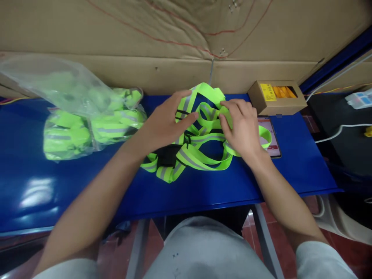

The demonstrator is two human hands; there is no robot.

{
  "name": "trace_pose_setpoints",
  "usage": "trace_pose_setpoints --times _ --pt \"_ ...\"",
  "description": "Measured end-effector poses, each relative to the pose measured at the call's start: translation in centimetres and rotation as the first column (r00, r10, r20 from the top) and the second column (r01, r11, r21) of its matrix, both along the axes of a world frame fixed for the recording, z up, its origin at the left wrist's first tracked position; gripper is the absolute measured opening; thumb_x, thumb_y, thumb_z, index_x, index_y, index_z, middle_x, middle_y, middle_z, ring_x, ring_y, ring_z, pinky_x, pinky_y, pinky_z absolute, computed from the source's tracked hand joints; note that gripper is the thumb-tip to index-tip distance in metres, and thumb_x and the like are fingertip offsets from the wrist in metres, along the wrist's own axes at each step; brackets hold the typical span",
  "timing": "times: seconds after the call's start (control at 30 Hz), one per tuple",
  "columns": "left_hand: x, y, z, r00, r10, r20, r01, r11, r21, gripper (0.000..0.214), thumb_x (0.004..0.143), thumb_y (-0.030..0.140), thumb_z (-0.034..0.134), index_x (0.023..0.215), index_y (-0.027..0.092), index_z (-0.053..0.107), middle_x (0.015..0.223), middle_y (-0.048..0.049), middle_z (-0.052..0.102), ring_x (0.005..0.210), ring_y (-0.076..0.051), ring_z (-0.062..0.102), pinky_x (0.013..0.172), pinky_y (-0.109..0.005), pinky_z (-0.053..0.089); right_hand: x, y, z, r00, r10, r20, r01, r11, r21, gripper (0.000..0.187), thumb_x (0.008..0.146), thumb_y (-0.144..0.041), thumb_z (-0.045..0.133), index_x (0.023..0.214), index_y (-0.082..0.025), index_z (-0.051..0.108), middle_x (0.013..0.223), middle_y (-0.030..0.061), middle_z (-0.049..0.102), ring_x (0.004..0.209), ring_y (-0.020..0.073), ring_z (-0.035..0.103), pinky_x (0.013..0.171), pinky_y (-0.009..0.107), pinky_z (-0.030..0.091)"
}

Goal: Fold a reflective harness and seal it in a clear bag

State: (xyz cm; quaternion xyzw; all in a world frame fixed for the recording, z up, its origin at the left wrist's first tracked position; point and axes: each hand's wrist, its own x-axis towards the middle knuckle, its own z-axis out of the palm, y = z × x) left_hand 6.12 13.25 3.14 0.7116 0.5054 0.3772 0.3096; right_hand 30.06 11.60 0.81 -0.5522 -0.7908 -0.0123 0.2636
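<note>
A neon yellow-green reflective harness (pixel 200 161) with grey stripes lies in loose loops on the blue table, in front of me. Black buckles or sliders and a dark patch show among its straps. My left hand (pixel 165 124) is over the harness's left side, thumb and fingers apart; its fingertips are close to the upper strap, and whether they touch it is unclear. On the right, my right hand (pixel 240 124) has its fingers curled over a strap, with the thumb against it. One loop sticks out past the right wrist.
Clear plastic bags (pixel 68 133) of similar neon straps lie at the left. Behind my right hand stands a cardboard box (pixel 276 104) with orange contents in its window. A phone or tablet (pixel 273 145) lies partly under the strap. Cardboard (pixel 116 73) walls the table's back.
</note>
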Motion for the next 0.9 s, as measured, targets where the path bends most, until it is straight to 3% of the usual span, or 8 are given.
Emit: trace_pose_setpoints --times 0.1,0.17,0.27,0.33,0.53,0.63,0.77,0.9 --pt "-2.2 -3.6 -0.4 0.933 0.058 -0.356 -0.018 0.993 0.115 0.053 0.098 0.041 0.063 0.146 0.021 0.056 0.147 -0.0137 0.063 0.132 -0.035 0.062 0.117 -0.052 0.046 -1.4 -1.7 0.6 0.968 0.249 -0.025 -0.247 0.968 0.047 0.037 0.112 -0.029 0.04 0.132 -0.022 0.07 0.132 0.014 0.071 0.126 0.0316 0.062 0.107 0.05 0.045" --pt "-3.4 -6.9 -1.0 0.858 0.147 -0.492 -0.082 0.985 0.152 0.047 0.1 0.045 0.058 0.14 0.021 0.058 0.136 -0.0154 0.068 0.127 -0.038 0.064 0.109 -0.053 0.05 -2.8 -3.2 0.7 0.9 0.437 -0.011 -0.435 0.898 0.06 0.032 0.112 -0.028 0.045 0.128 -0.022 0.072 0.129 0.0109 0.074 0.124 0.0266 0.065 0.107 0.045 0.045" --pt "-4.1 -11.1 -2.6 0.726 0.227 -0.65 -0.155 0.974 0.167 0.048 0.098 0.05 0.061 0.137 0.022 0.057 0.131 -0.0181 0.069 0.122 -0.043 0.065 0.102 -0.059 0.05 -5.0 -5.3 -0.1 0.765 0.636 0.102 -0.642 0.766 0.042 0.035 0.113 -0.03 0.046 0.14 -0.019 0.066 0.143 0.008 0.07 0.136 0.0226 0.06 0.115 0.042 0.041" --pt "-3.8 -12.8 -3.7 0.662 0.237 -0.711 -0.154 0.972 0.18 0.051 0.097 0.052 0.062 0.136 0.019 0.056 0.132 -0.0233 0.068 0.123 -0.047 0.063 0.1 -0.064 0.047 -5.8 -6.0 -0.9 0.706 0.676 0.21 -0.691 0.723 -0.002 0.042 0.113 -0.024 0.043 0.152 -0.014 0.056 0.155 0.0085 0.063 0.145 0.0233 0.052 0.123 0.045 0.034" --pt "-2.5 -12.4 -4.7 0.649 0.219 -0.729 -0.05 0.968 0.245 0.043 0.097 0.043 0.063 0.133 0.02 0.056 0.125 -0.0198 0.071 0.117 -0.041 0.067 0.113 -0.066 0.039 -3.8 -5.0 -1.8 0.771 0.529 0.356 -0.516 0.845 -0.139 0.055 0.105 -0.007 0.043 0.161 -0.01 0.045 0.14 0.0157 0.07 0.126 0.0293 0.064 0.119 0.053 0.035" --pt "-2.5 -11.3 -3.9 0.676 0.176 -0.715 0.079 0.948 0.307 0.047 0.096 0.034 0.061 0.139 0.016 0.054 0.128 -0.0205 0.07 0.118 -0.038 0.068 0.117 -0.064 0.038 -3.1 -4.9 -1.3 0.811 0.491 0.319 -0.483 0.869 -0.11 0.057 0.107 -0.023 0.056 0.161 -0.009 0.044 0.149 0.0175 0.065 0.134 0.0322 0.059 0.118 0.051 0.035" --pt "-2.4 -9.7 -2.6 0.707 0.12 -0.697 0.263 0.87 0.416 0.05 0.094 0.024 0.06 0.142 0.01 0.053 0.128 -0.0195 0.071 0.119 -0.036 0.069 0.117 -0.057 0.044 -3.7 -5.0 -1.2 0.857 0.457 0.239 -0.461 0.886 -0.041 0.065 0.108 -0.039 0.058 0.161 -0.007 0.041 0.162 0.0185 0.053 0.152 0.0322 0.045 0.127 0.051 0.023" --pt "-2.6 -8.0 -2.2 0.766 0.022 -0.643 0.37 0.803 0.468 0.049 0.093 0.019 0.064 0.14 0.007 0.054 0.129 -0.0192 0.071 0.121 -0.034 0.069 0.113 -0.052 0.051 -4.1 -4.4 -1.6 0.885 0.428 0.184 -0.431 0.902 -0.024 0.065 0.109 -0.041 0.058 0.161 -0.007 0.039 0.138 0.0181 0.07 0.131 0.0294 0.063 0.122 0.05 0.029"
